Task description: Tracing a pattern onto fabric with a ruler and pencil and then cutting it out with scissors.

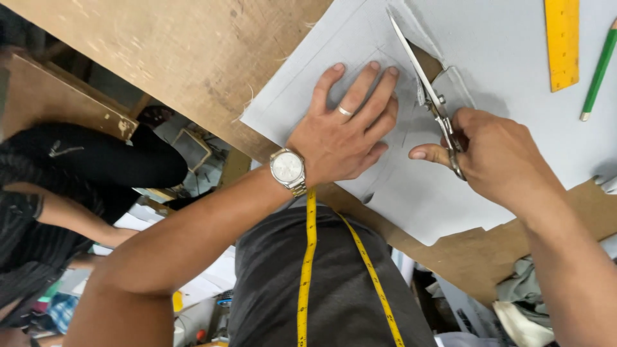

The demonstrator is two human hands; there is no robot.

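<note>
Gripping scissors [429, 96], right hand [498, 157] cuts grey fabric [508, 71], seemingly; left hand [344, 132] flat, fingers spread.

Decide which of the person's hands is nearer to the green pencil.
Right. The right hand, gripping the scissors, lies closer to the green pencil; the left hand presses the grey sheet farther away.

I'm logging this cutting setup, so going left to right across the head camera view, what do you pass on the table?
Wristwatch → left hand flat on the pale grey sheet → scissors → right hand holding them → yellow ruler → green pencil.
</note>
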